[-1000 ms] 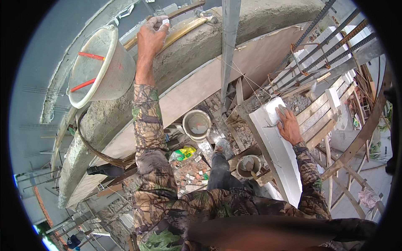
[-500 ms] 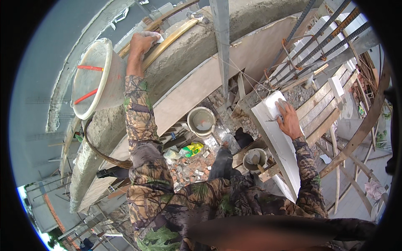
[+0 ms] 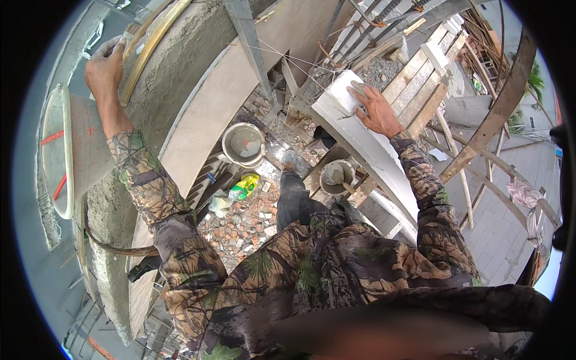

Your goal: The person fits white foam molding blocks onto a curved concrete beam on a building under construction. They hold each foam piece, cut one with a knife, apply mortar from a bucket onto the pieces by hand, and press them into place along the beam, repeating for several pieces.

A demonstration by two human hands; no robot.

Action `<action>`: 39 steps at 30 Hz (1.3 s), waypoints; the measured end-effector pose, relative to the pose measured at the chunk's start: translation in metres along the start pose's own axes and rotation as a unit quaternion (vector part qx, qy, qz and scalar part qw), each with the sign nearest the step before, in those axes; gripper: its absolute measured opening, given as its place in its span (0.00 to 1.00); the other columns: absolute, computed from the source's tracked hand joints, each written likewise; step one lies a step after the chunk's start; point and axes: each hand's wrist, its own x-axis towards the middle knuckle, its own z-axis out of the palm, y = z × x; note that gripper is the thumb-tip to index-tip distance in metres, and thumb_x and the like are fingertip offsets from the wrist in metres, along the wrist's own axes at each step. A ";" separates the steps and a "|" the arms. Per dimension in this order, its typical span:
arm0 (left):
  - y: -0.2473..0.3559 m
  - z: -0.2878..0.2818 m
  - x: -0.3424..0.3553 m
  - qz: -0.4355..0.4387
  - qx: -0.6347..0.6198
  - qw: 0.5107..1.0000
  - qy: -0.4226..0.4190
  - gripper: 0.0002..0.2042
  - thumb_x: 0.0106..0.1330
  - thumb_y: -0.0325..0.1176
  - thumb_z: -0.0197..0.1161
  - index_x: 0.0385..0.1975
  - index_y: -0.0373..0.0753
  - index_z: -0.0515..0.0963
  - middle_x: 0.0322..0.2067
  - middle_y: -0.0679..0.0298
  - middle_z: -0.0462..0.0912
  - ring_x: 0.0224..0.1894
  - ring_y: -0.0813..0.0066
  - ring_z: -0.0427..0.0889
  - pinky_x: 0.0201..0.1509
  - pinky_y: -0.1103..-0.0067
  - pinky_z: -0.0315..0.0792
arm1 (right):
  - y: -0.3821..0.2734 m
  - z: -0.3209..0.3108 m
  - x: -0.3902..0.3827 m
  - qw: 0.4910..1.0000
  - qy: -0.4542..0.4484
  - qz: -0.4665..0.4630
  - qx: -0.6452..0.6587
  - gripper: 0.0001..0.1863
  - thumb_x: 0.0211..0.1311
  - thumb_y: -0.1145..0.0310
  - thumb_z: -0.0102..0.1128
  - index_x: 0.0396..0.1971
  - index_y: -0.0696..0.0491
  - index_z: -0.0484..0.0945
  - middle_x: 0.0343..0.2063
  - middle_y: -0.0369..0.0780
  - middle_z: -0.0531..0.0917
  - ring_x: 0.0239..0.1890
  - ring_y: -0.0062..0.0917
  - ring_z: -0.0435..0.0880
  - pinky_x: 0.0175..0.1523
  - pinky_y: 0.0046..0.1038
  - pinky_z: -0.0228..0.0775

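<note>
My left hand reaches out at the upper left, over the rough concrete ledge. Its fingers are pinched at a small pale piece with a brownish end, too small to name. Just below that hand, a pale bucket with red marks lies tilted toward me. A yellowish curved wooden strip runs along the ledge beside the hand. On the right, my right hand rests with outstretched fingers against a white block, which sits at the far end of a long white slab.
Between the two sides stand a bucket of grey liquid and a smaller bucket with a trowel. Broken brick rubble covers the floor near my feet. A metal post and steel bars rise ahead; wooden planks lie at right.
The whole view has shifted, so both hands and their surroundings appear farther left. My left hand remains by the wooden strip and my right hand on the white block.
</note>
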 end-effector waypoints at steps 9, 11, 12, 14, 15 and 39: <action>0.069 0.163 -0.272 -0.210 -0.514 0.810 -0.189 0.07 0.62 0.26 0.70 0.39 0.35 0.87 0.31 0.65 0.88 0.34 0.84 0.82 0.40 0.84 0.75 | 0.003 0.007 0.000 0.998 -0.032 -0.001 -0.055 0.32 0.67 0.66 0.56 0.71 0.49 0.65 0.69 0.47 0.66 0.68 0.47 0.66 0.74 0.44 0.57; 0.066 0.227 -0.333 -0.317 -0.528 0.739 -0.272 0.07 0.60 0.24 0.70 0.37 0.33 0.87 0.28 0.65 0.87 0.28 0.83 0.81 0.33 0.85 0.73 | 0.003 0.006 0.001 0.999 -0.028 -0.016 -0.037 0.32 0.67 0.66 0.56 0.71 0.49 0.65 0.69 0.47 0.67 0.68 0.47 0.67 0.75 0.43 0.57; 0.063 0.257 -0.363 -0.341 -0.534 0.722 -0.277 0.06 0.59 0.23 0.70 0.36 0.33 0.87 0.28 0.65 0.87 0.26 0.83 0.80 0.31 0.84 0.72 | 0.002 0.006 0.001 0.999 -0.026 -0.017 -0.029 0.32 0.67 0.66 0.56 0.71 0.49 0.64 0.69 0.48 0.67 0.68 0.48 0.67 0.75 0.43 0.57; 0.062 0.311 -0.411 -0.414 -0.526 0.682 -0.295 0.05 0.59 0.22 0.70 0.35 0.31 0.87 0.27 0.65 0.86 0.24 0.82 0.79 0.27 0.83 0.72 | 0.002 0.006 0.001 0.999 -0.027 -0.018 -0.040 0.32 0.66 0.66 0.56 0.71 0.49 0.65 0.69 0.48 0.67 0.68 0.48 0.67 0.74 0.42 0.58; 0.065 0.335 -0.430 -0.442 -0.530 0.661 -0.297 0.05 0.60 0.22 0.70 0.35 0.31 0.86 0.26 0.65 0.86 0.24 0.82 0.79 0.27 0.83 0.72 | 0.001 0.006 0.001 0.998 -0.030 -0.017 -0.045 0.33 0.66 0.67 0.56 0.71 0.49 0.65 0.68 0.48 0.68 0.67 0.48 0.67 0.74 0.42 0.58; 0.109 0.442 -0.477 -0.501 -0.526 0.633 -0.267 0.07 0.62 0.25 0.70 0.35 0.29 0.80 0.32 0.58 0.85 0.31 0.71 0.85 0.37 0.78 0.82 | -0.003 0.005 0.004 0.998 -0.043 0.009 -0.034 0.35 0.65 0.71 0.58 0.73 0.46 0.63 0.71 0.46 0.65 0.69 0.47 0.65 0.75 0.41 0.57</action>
